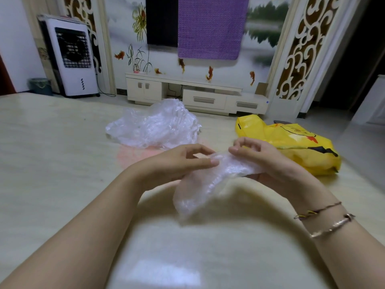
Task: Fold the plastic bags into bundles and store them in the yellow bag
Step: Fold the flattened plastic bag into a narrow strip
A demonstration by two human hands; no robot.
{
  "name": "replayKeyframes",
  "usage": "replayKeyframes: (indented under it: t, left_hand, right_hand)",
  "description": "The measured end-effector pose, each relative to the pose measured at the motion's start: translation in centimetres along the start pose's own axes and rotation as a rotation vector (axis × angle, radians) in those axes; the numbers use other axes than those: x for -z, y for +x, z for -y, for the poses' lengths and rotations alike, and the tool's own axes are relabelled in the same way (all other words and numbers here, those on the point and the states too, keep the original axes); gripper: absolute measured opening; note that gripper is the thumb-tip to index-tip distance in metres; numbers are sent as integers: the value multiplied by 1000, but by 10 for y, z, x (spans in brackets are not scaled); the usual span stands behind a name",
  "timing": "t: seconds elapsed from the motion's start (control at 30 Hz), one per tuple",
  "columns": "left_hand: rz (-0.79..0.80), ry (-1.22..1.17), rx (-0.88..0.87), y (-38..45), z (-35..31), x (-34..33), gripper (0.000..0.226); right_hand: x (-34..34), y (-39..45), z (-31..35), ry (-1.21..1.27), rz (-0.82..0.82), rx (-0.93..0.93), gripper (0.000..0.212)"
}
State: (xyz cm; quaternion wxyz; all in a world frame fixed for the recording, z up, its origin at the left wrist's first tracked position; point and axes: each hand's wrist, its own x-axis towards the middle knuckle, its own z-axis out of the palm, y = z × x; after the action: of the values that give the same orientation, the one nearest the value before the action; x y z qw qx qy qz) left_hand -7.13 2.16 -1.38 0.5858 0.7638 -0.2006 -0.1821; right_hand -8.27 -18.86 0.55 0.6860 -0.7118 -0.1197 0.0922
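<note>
step in hand, by my read: folding one clear, crinkled plastic bag (210, 180) into a bundle above the pale glossy table (52, 142); left hand (177, 163) has thumb and fingers curled onto the bag's upper left edge, and the bag hangs blurred between and below both hands. further back, centre-left, a loose heap of clear plastic bags (154, 126) lies unfolded, well apart from the hands. right hand (256, 159) pinches the bag's upper right end with curled fingers; the crumpled yellow plastic bag with red and black print (291, 142) lies just behind it, so next move likely calls for tighter folds, then a short reach right.
</note>
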Motion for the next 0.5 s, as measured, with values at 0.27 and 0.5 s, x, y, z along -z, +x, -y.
replayKeyframes:
  t: [0.27, 0.5]
  left_hand:
    - [-561, -214, -36, 14, 8, 2, 28]
    - [-656, -229, 78, 27, 25, -4, 39]
  right_hand:
    - [-1, 18, -35, -849, -387, 619, 46]
    - [-20, 21, -50, -1262, -46, 773, 50]
